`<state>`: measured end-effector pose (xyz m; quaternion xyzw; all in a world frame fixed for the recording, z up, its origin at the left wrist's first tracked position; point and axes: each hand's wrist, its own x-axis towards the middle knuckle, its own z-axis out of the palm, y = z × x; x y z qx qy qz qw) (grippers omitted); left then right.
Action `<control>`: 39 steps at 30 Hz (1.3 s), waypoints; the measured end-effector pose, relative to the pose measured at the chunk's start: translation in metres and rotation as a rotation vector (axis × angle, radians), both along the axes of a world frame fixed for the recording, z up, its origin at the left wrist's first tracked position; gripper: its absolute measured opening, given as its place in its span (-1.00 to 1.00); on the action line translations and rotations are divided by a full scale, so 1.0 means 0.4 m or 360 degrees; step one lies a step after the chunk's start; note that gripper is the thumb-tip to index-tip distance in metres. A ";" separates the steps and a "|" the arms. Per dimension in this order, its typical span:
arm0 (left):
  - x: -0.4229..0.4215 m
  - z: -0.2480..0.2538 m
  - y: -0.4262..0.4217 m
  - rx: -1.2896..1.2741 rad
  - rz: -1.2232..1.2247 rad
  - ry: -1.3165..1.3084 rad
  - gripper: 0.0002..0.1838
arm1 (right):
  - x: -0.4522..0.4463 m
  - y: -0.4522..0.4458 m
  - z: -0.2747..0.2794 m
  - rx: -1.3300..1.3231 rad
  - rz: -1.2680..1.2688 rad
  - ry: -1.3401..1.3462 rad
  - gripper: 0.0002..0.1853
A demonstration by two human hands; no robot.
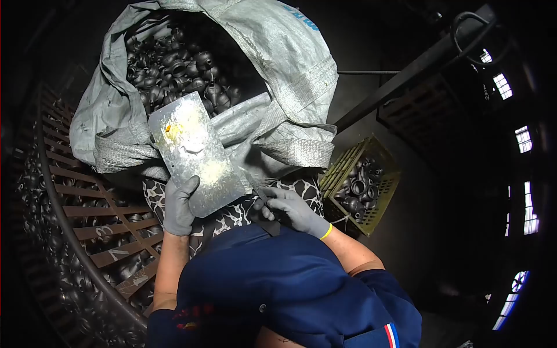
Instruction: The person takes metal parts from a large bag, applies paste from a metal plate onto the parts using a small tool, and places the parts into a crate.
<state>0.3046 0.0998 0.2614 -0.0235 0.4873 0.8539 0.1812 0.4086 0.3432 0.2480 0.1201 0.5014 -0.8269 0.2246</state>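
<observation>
My left hand (180,204), in a grey glove, grips the lower left edge of a flat rectangular metal plate (216,168), thumb on top. The plate is tilted over my lap and has yellowish and whitish patches, with a bright glare on its upper half. My right hand (294,211), also gloved, is closed around a slim dark tool (261,194) beside the plate's lower right corner. The tool's exact kind is unclear, and part of it is hidden by my fingers. Beyond the plate, a large grey woven sack (304,87) stands open.
Dark metal pipe fittings (174,66) fill the sack. On the left is a rusty slatted metal bin (75,211) with many more fittings. A yellow-green plastic crate (371,223) of fittings sits at right, below a slanting metal beam (406,69).
</observation>
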 end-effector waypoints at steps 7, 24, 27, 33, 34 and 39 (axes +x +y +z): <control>0.024 0.027 0.013 0.0046 -0.0098 -0.0056 -0.54 | -0.055 0.016 0.071 0.0594 -0.0109 0.0412 -0.58; -0.022 -0.070 0.026 -0.0258 -0.0135 -0.0145 -0.52 | -0.010 0.077 0.014 0.0031 -0.0404 -0.0085 -0.64; -0.016 -0.057 0.046 -0.0384 -0.0149 -0.0066 -0.51 | -0.014 0.059 -0.022 -0.0002 -0.0276 0.0014 -0.57; -0.037 -0.045 0.066 -0.0492 -0.0243 0.0015 -0.58 | 0.024 0.141 -0.003 -0.0122 -0.0238 0.0136 -0.48; -0.039 -0.034 0.092 -0.0486 -0.0252 0.0021 -0.60 | 0.034 0.163 -0.010 -0.0096 -0.0273 0.0246 -0.46; -0.093 -0.094 0.113 -0.0573 -0.0375 -0.0020 -0.62 | 0.105 0.320 -0.062 0.0045 -0.0945 0.0311 -0.45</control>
